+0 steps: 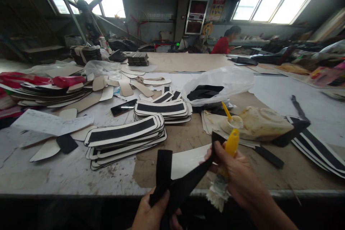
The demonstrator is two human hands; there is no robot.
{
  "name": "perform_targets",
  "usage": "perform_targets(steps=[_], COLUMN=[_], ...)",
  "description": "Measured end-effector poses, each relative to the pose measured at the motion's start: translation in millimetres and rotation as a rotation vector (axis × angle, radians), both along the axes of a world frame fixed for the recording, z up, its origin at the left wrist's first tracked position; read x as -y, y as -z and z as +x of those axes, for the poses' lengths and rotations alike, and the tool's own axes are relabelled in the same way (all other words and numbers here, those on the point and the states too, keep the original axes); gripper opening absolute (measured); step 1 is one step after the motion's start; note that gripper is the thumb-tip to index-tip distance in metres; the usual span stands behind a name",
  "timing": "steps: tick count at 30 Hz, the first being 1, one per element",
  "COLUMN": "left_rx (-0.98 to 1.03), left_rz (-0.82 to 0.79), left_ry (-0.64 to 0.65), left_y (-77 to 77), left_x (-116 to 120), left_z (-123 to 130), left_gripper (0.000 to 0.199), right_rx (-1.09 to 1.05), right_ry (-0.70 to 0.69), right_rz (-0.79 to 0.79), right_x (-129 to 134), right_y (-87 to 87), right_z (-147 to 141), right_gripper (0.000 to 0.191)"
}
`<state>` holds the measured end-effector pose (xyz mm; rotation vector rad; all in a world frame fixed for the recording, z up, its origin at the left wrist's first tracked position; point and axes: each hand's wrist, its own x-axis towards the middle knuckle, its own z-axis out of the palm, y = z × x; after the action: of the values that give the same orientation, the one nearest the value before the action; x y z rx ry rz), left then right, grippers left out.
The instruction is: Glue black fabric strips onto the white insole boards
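A black fabric strip (pixel 190 183) stretches between my two hands above the table's front edge. My left hand (pixel 155 210) is closed round its lower, folded part. The fingers of my right hand (pixel 234 169) pinch its upper end, and the same hand holds a yellow-handled brush (pixel 232 143) with its whitish, glue-caked bristles pointing down. Behind the strip a white curved piece (pixel 185 160) lies on brown board. Beyond my right hand, a second yellow handle (pixel 226 110) leans out of an open-necked, stained plastic container (pixel 264 124) lying on its side.
Stacks of white curved pieces with black strips (pixel 126 133) stand left of centre, near a phone (pixel 122 107). A plastic bag (pixel 215 82) holds black pieces. More curved pieces (pixel 320 147) lie at the right. A person in red (pixel 221 45) is at the back.
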<state>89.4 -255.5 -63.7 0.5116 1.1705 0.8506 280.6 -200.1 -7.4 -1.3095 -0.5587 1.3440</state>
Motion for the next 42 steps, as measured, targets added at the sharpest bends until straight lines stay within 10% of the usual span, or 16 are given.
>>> perform_targets(steps=[6,11,16,30,42], left_rx=[-0.014,-0.028,-0.039,-0.196,-0.286], left_rz=[-0.077,-0.106,-0.135,-0.169,-0.107], left_ry=[-0.299,-0.229,-0.17,-0.104,-0.121], left_y=[9.3,12.8,18.2,24.0,24.1], left_x=[-15,-35,-47,-61,-55], left_z=[-14,-9,-10,1,-11], left_gripper=[0.047,0.04,0.032,0.024,0.035], right_rx=[0.59,0.906,0.93,1.227,1.37], right_ry=[-0.421,-1.053,-1.346,-1.421,-0.981], right_rz=[-0.039,0.129,0.078,0.132,-0.123], right_x=[-19,-49,-78,-85,-52], right_y=[-18.9,-10.4,10.9,21.9,28.7], right_z=[46,10,-26,-41,96], right_gripper=[0.033,0.026,0.022,0.022,0.019])
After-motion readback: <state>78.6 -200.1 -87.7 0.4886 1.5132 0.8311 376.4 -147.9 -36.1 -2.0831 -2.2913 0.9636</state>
